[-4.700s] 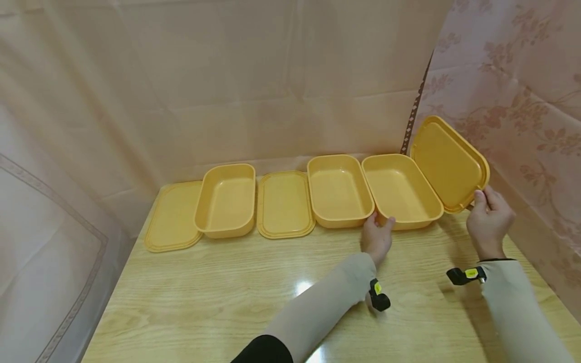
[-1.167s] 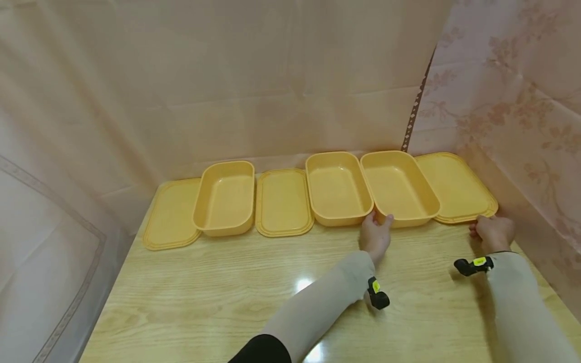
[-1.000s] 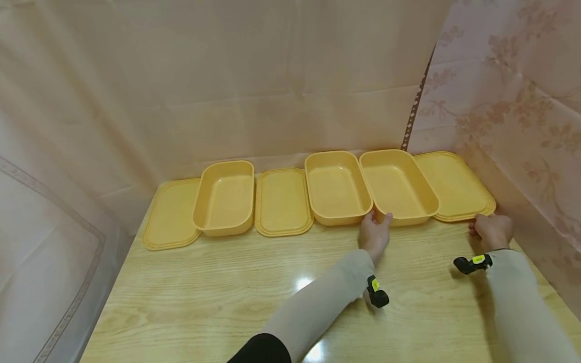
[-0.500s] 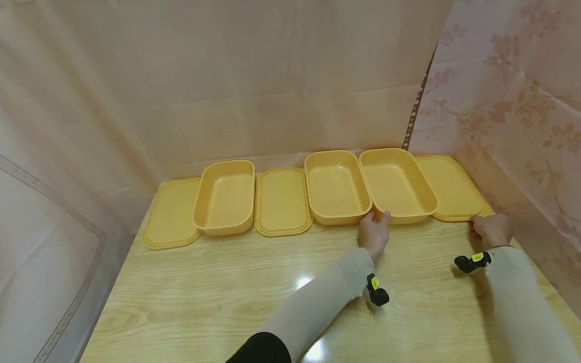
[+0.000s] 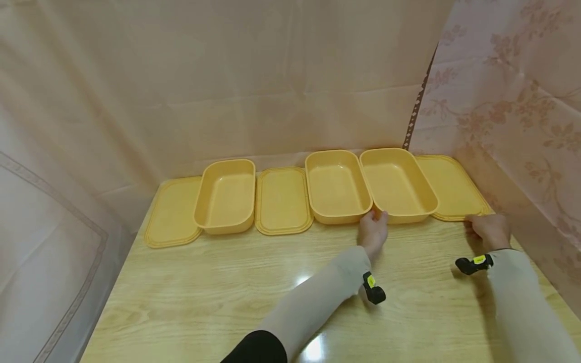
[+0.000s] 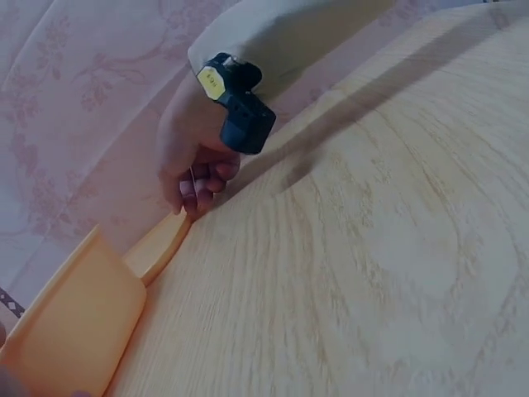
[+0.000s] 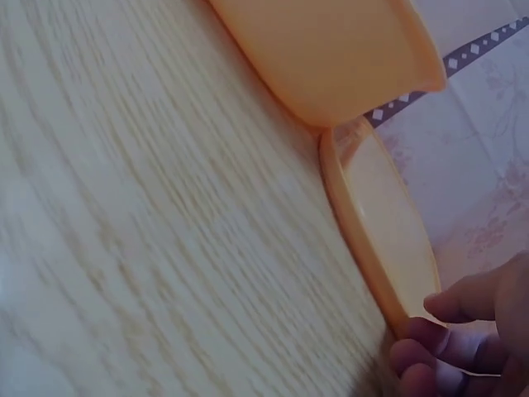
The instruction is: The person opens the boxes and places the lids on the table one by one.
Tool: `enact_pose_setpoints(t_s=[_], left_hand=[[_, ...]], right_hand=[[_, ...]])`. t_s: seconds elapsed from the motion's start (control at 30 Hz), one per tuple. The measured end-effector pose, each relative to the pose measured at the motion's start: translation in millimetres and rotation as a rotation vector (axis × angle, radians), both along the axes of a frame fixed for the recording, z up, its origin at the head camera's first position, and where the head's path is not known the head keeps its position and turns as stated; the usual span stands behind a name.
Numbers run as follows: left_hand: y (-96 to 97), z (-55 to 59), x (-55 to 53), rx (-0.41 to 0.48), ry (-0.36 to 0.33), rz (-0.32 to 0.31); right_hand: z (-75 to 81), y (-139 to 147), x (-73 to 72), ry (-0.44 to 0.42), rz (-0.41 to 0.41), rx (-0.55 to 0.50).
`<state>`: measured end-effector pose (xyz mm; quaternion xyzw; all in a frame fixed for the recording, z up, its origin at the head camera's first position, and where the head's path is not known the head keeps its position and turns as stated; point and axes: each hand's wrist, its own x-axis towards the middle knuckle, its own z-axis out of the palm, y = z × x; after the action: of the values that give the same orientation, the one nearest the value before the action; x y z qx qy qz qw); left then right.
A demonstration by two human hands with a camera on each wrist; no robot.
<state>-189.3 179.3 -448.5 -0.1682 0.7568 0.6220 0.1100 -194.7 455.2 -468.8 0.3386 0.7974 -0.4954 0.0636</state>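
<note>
At the right of the row, my left hand [image 5: 373,234] pinches the front left corner of a yellow food container [image 5: 397,181], its fingers in the gap beside the neighbouring container [image 5: 339,187]. My right hand [image 5: 491,232] holds the front right corner of a flat yellow lid [image 5: 449,186], which lies on the table with its left edge against the container. In the right wrist view, thumb and fingers [image 7: 430,335] meet at the corner of the lid [image 7: 384,223]. The left wrist view shows the right hand's fingers curled at that corner.
Further left, another lid [image 5: 284,201], a third container [image 5: 225,196] and a third lid [image 5: 174,213] continue the row on the wooden table [image 5: 204,297]. A beige curtain [image 5: 227,75] hangs behind it; a patterned pink cloth [image 5: 522,111] borders the right side.
The right lid, tilted up in my right hand several seconds ago, now lies flat and has shifted slightly left. My right hand moved lower with it. My left hand stays at the container's corner.
</note>
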Motion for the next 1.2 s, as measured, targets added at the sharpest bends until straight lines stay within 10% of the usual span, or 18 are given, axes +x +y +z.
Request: enact_pose_setpoints(t_s=[0.2,0.5,1.2], left_hand=[[-3.5,-0.7,0.2,0.085,0.035,-0.033],[-7.2,0.0,-1.0,0.116,0.033,-0.051],[-19.2,10.6,-1.2,0.116,0.023,-0.194]], right_hand=[[2.0,-6.2,3.1,0.106,0.032,-0.163],[9.2,-13.9,2.7,0.112,0.304,0.207],[30.4,-47.7,0.0,0.276,0.299,0.145]])
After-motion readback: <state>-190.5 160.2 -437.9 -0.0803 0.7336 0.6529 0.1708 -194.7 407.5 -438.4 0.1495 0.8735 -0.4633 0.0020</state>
